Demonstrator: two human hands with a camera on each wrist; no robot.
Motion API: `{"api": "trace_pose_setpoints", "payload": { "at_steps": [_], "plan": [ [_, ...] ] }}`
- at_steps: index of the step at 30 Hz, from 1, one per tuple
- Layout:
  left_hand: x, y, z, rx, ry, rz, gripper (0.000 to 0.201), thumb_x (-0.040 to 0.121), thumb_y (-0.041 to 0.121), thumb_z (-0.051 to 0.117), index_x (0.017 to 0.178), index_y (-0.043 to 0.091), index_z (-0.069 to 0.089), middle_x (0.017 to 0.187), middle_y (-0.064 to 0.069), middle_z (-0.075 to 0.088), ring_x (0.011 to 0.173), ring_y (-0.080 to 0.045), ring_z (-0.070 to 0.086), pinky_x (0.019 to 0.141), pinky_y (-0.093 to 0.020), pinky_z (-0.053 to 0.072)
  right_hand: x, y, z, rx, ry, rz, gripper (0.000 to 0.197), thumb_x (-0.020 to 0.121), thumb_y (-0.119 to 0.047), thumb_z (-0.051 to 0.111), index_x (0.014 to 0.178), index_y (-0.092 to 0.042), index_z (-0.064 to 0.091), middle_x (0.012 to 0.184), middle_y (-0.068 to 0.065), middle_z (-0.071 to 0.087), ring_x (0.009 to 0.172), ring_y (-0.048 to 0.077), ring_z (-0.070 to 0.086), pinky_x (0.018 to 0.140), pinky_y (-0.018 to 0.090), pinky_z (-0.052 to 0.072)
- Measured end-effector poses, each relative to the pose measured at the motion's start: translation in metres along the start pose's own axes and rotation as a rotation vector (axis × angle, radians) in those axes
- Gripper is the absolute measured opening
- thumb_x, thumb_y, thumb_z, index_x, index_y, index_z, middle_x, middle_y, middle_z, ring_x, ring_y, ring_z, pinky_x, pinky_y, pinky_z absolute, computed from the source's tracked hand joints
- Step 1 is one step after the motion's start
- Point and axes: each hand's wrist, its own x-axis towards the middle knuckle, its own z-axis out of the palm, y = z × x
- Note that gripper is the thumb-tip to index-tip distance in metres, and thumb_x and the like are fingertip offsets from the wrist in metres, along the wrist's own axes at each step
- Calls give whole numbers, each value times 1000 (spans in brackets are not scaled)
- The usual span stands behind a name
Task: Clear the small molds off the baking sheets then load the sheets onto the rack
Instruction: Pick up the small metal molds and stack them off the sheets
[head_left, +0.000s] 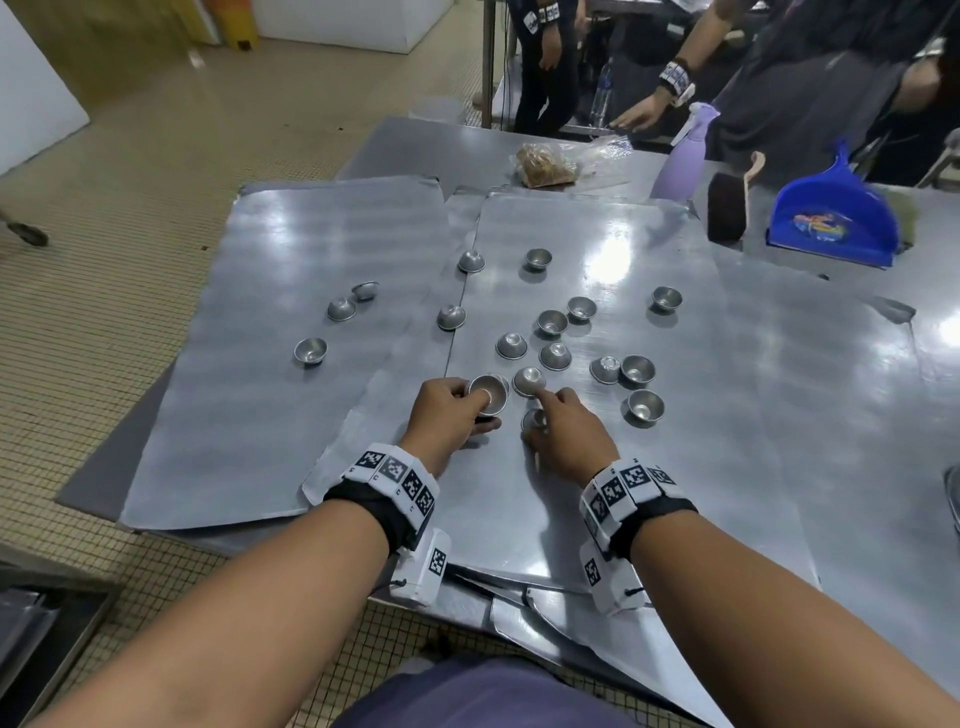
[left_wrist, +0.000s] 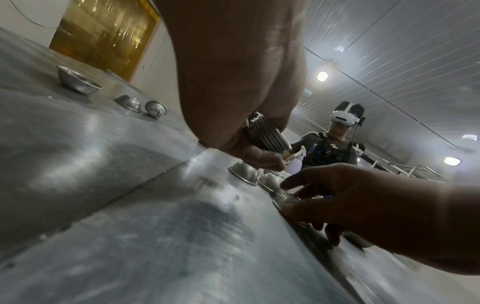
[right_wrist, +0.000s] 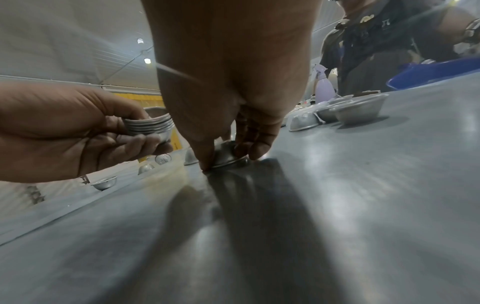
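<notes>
Several small round metal molds lie scattered over overlapping grey baking sheets (head_left: 597, 234), some upright, some upside down. My left hand (head_left: 452, 410) grips a nested stack of molds (head_left: 488, 394) just above the near middle sheet; the stack's ridged rims (right_wrist: 149, 125) show in the right wrist view and again as the stack (left_wrist: 267, 135) in the left wrist view. My right hand (head_left: 550, 421) pinches an upside-down mold (right_wrist: 228, 156) that rests on the sheet. Another overturned mold (head_left: 529, 379) sits just beyond both hands.
The left sheet (head_left: 270, 415) overhangs the table edge above tiled floor. At the back stand a blue dustpan (head_left: 836, 213), a dark brush (head_left: 727, 205), a lilac spray bottle (head_left: 680, 156) and a bag of food (head_left: 545, 163). Other people (head_left: 810, 73) stand behind the table.
</notes>
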Motion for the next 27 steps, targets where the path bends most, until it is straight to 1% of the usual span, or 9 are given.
{"api": "trace_pose_setpoints", "payload": {
  "at_steps": [3, 7, 9, 11, 14, 17, 20, 23, 27],
  "plan": [
    [-1, 2, 9, -1, -19, 4, 20, 92, 8, 59, 105, -6, 66, 83, -12, 72, 77, -26, 79, 80, -56, 60, -8, 8, -7, -8, 10, 25, 25, 92, -25, 58, 112, -9, 59, 118, 11, 47, 97, 38, 60, 82, 37, 47],
    [-4, 4, 22, 7, -49, 16, 17, 93, 7, 59, 102, -3, 67, 83, -10, 72, 77, -25, 79, 78, -51, 60, -17, 19, -16, -33, 17, -19, 36, 95, -21, 58, 127, -4, 54, 125, 14, 51, 115, 33, 52, 91, 39, 46],
    [-5, 6, 29, 9, -63, 29, 15, 92, 5, 59, 99, -6, 66, 79, -7, 70, 74, -25, 79, 83, -53, 60, -17, 26, -19, 35, 47, 29, 48, 95, -26, 60, 138, -11, 48, 131, 13, 49, 117, 34, 54, 92, 38, 45],
    [-6, 7, 37, 9, -82, 40, 7, 91, 4, 60, 91, -1, 65, 74, -5, 68, 72, -26, 78, 88, -59, 57, -19, 31, -23, 83, 77, 52, 56, 93, -30, 63, 143, -16, 44, 136, 12, 45, 115, 35, 57, 94, 39, 46],
    [-7, 7, 48, 7, -104, 38, 11, 91, 2, 61, 81, 4, 64, 72, -5, 68, 74, -29, 78, 88, -65, 56, -26, 40, -28, 103, 106, 55, 47, 89, -30, 68, 132, -17, 55, 132, 10, 46, 111, 34, 58, 93, 39, 48],
    [-10, 8, 58, 15, -115, 43, 15, 92, 2, 60, 79, 6, 66, 78, -9, 69, 75, -30, 78, 85, -64, 55, -31, 51, -33, 84, 135, 47, 36, 87, -26, 68, 120, -15, 59, 126, 9, 48, 109, 32, 56, 84, 35, 44],
    [-12, 9, 64, 26, -125, 42, 10, 92, 3, 59, 89, 0, 68, 84, -12, 70, 75, -28, 78, 83, -63, 56, -36, 59, -35, 77, 132, 49, 36, 86, -26, 68, 119, -16, 58, 126, 7, 50, 108, 30, 56, 82, 34, 43],
    [-12, 8, 68, 25, -116, 29, 19, 92, 4, 59, 102, -11, 64, 88, -16, 70, 76, -29, 79, 83, -65, 56, -40, 64, -37, 93, 110, 48, 44, 83, -31, 71, 122, -21, 56, 125, 4, 52, 107, 29, 57, 83, 35, 46],
    [-11, 6, 70, 23, -99, 35, 18, 94, 0, 59, 105, -13, 63, 87, -14, 67, 69, -26, 77, 83, -56, 59, -43, 66, -38, 112, 111, 58, 56, 82, -34, 68, 134, -23, 52, 130, 2, 57, 115, 26, 57, 92, 35, 46]
  ]
}}
